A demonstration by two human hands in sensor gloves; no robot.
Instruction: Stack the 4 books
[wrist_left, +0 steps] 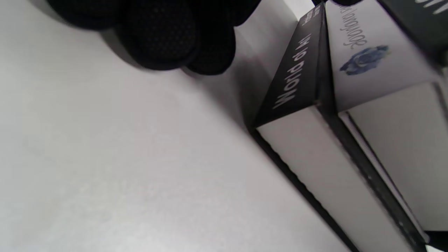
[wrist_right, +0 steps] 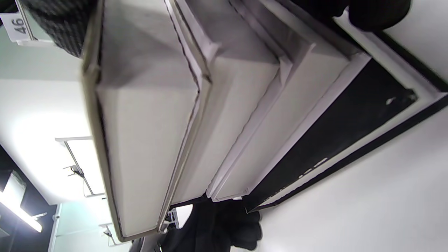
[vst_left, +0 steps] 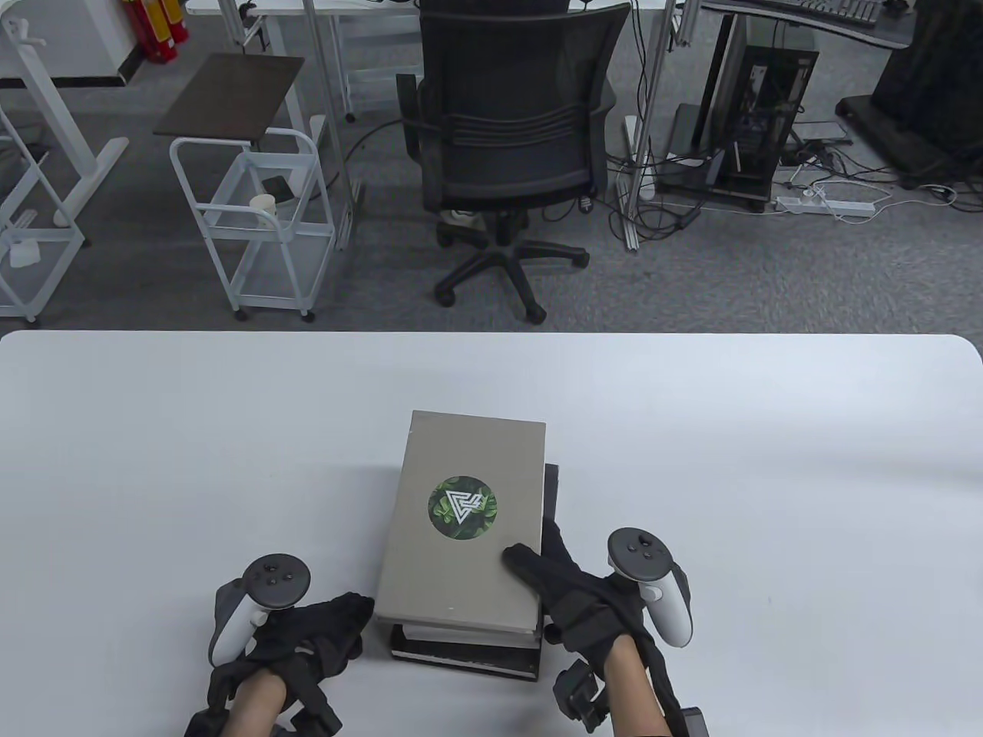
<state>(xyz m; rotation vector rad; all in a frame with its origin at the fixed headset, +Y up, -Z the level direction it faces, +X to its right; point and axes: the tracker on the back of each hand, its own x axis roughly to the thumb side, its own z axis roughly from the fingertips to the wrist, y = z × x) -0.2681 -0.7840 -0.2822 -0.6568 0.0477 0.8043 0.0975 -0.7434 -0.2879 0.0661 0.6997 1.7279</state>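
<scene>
The books lie in one stack at the middle of the white table (vst_left: 153,461). The top book (vst_left: 461,522) is grey with a round green logo; a black book (vst_left: 461,662) lies at the bottom. My right hand (vst_left: 535,554) holds the stack's near right side, thumb on the top cover, fingers down the side. The right wrist view shows the layered page edges (wrist_right: 147,122), the black bottom book (wrist_right: 350,129) and a fingertip (wrist_right: 378,14). My left hand (vst_left: 342,618) rests curled on the table beside the stack's near left corner. In the left wrist view its fingers (wrist_left: 168,38) are apart from the black spine (wrist_left: 297,77).
Beyond the table's far edge stand a black office chair (vst_left: 511,146) and a white wire cart (vst_left: 253,223). Bare table surface lies on both sides of the stack.
</scene>
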